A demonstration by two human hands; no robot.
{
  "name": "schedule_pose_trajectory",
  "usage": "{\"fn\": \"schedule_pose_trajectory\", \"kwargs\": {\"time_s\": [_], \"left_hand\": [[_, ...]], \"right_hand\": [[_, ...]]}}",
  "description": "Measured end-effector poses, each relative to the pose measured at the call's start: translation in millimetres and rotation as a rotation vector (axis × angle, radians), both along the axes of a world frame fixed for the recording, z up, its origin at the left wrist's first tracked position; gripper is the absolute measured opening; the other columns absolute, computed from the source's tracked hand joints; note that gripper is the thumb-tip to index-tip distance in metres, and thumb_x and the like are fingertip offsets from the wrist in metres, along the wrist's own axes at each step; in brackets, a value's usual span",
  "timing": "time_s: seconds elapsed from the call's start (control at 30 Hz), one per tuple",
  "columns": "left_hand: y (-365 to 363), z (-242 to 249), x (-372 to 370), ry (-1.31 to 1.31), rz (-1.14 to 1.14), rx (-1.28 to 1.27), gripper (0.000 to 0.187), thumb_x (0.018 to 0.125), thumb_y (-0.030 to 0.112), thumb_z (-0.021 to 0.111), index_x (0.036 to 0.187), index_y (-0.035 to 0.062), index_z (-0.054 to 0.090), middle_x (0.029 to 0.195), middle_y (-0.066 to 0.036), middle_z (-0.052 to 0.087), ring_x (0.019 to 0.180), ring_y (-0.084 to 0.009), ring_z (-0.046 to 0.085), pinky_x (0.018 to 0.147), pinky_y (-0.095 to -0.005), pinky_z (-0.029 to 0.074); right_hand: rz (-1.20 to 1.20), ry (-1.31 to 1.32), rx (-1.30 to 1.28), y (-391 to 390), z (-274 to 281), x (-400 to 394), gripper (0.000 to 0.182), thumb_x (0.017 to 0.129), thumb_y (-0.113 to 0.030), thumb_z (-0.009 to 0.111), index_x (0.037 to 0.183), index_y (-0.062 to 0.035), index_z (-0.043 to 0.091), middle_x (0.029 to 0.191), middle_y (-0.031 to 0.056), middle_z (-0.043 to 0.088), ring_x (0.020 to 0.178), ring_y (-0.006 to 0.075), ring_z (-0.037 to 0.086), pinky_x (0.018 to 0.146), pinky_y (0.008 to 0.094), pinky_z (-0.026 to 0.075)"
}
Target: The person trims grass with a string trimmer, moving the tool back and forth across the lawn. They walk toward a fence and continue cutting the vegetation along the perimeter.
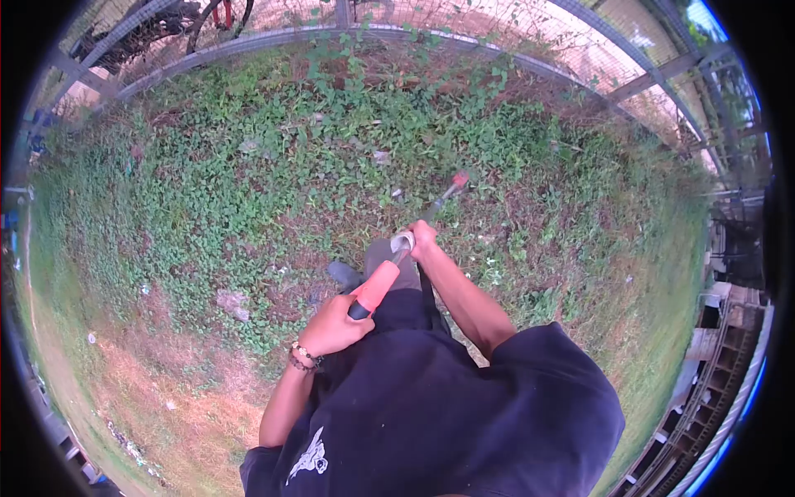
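Dark cloth of the shirt (464, 414) lies nearest the camera, with both arms reaching past it. Leftmost, a pale lump (233, 304) sits among the weeds (190, 207); it could knock the tool's far end if that were swung this way. Next, the left hand (331, 325) is wrapped around the orange handle of the long tool (377, 286), near its dark butt. A boot (344, 273) stands just beyond, so a swing pulled back could strike it. Farther right, the right hand (422, 238) grips the shaft beside a pale loop (402, 241); a slack hold there could let it twist. Out front, tangled stems could snag the red tip (460, 179); whether it touches them I cannot tell. For room, grass (62, 364) spreads leftward, a wire fence (414, 33) bounds the far side, and a grey structure (708, 341) edges the right.
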State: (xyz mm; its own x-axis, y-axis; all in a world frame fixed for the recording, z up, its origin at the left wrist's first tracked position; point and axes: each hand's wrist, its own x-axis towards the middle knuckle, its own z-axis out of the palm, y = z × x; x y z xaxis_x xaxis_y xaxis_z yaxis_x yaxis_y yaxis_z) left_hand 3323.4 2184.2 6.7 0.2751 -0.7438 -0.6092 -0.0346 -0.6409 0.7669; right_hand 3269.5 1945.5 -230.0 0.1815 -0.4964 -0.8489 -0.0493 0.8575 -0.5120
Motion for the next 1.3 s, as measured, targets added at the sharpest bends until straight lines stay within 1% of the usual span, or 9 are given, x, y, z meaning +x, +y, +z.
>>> {"fn": "schedule_pose_trajectory", "kwargs": {"time_s": [0.03,0.2,0.47,0.57,0.63,0.67,1.0,1.2,1.3], "left_hand": [[-8.2,10.5,7.3,0.004,-0.004,-0.026,0.014,0.073,0.013,0.059,0.083,0.0031,0.058,0.058,-0.002,0.056,0.050,-0.0093,0.053,0.049,-0.0281,0.041],[-39.2,8.5,17.5,-0.112,0.099,-0.103,0.018,0.070,0.012,0.060,0.083,0.0008,0.056,0.057,-0.005,0.053,0.049,-0.0142,0.052,0.051,-0.0301,0.042],[-88.7,1.4,-1.7,-0.366,0.403,-0.137,0.021,0.068,0.010,0.061,0.084,-0.0016,0.053,0.060,-0.007,0.055,0.051,-0.0158,0.057,0.051,-0.0313,0.045],[-108.8,-15.8,-1.3,-0.191,0.548,-0.081,0.019,0.070,0.008,0.061,0.084,-0.0020,0.052,0.062,-0.006,0.056,0.050,-0.0138,0.057,0.048,-0.0296,0.046],[-123.8,-21.9,1.2,-0.128,0.598,0.014,0.023,0.068,0.014,0.062,0.082,-0.0023,0.052,0.065,-0.011,0.057,0.059,-0.0217,0.059,0.056,-0.0355,0.046],[-131.2,-22.9,3.0,-0.097,0.622,0.061,0.026,0.068,0.016,0.063,0.082,-0.0024,0.053,0.067,-0.013,0.058,0.063,-0.0256,0.059,0.060,-0.0384,0.045],[-202.5,-2.0,8.0,0.006,0.450,-0.023,0.012,0.071,0.009,0.060,0.077,0.0005,0.054,0.059,-0.001,0.054,0.049,-0.0100,0.055,0.047,-0.0258,0.043],[-236.5,-38.0,11.4,0.023,0.153,-0.186,0.019,0.071,0.009,0.061,0.087,0.0024,0.053,0.060,0.002,0.050,0.048,-0.0080,0.050,0.047,-0.0254,0.042],[-251.5,-41.8,17.7,0.139,0.107,-0.161,0.044,0.070,0.011,0.061,0.112,0.0023,0.053,0.059,0.000,0.050,0.047,-0.0099,0.051,0.047,-0.0270,0.042]], "right_hand": [[0.009,0.032,-0.021,-9.0,1.8,5.4,0.008,0.075,0.000,0.049,0.068,0.0011,0.050,0.062,0.0121,0.051,0.050,0.0235,0.054,0.043,0.0410,0.048],[0.108,-0.016,-0.062,-36.7,-0.2,54.5,0.005,0.074,0.001,0.050,0.068,0.0017,0.051,0.062,0.0109,0.051,0.046,0.0216,0.051,0.041,0.0375,0.044],[0.597,-0.173,-0.001,-33.0,-37.0,163.2,0.013,0.080,-0.004,0.055,0.068,0.0001,0.055,0.059,0.0074,0.054,0.046,0.0176,0.050,0.041,0.0354,0.041],[0.680,-0.184,0.003,-26.4,-36.7,197.3,0.015,0.081,-0.006,0.055,0.068,-0.0005,0.057,0.058,0.0075,0.054,0.046,0.0177,0.051,0.042,0.0354,0.042],[0.742,-0.124,0.001,-28.6,-27.5,213.1,0.016,0.082,-0.007,0.055,0.067,-0.0008,0.057,0.057,0.0077,0.054,0.046,0.0178,0.051,0.042,0.0352,0.042],[0.734,-0.127,-0.005,-34.9,-23.3,214.0,0.017,0.082,-0.007,0.055,0.067,-0.0010,0.057,0.057,0.0078,0.054,0.046,0.0178,0.051,0.042,0.0351,0.041],[0.544,0.064,-0.165,-152.1,-14.2,157.2,0.017,0.079,-0.008,0.056,0.063,-0.0008,0.055,0.056,0.0094,0.053,0.045,0.0194,0.051,0.040,0.0366,0.040],[0.228,0.125,-0.158,-232.3,-18.6,86.5,0.008,0.071,-0.002,0.050,0.065,0.0029,0.055,0.059,0.0126,0.053,0.048,0.0208,0.052,0.041,0.0368,0.040],[0.161,0.193,-0.203,-258.2,-6.3,63.4,0.009,0.071,-0.002,0.050,0.067,0.0048,0.054,0.061,0.0133,0.054,0.049,0.0222,0.053,0.041,0.0376,0.041]]}}
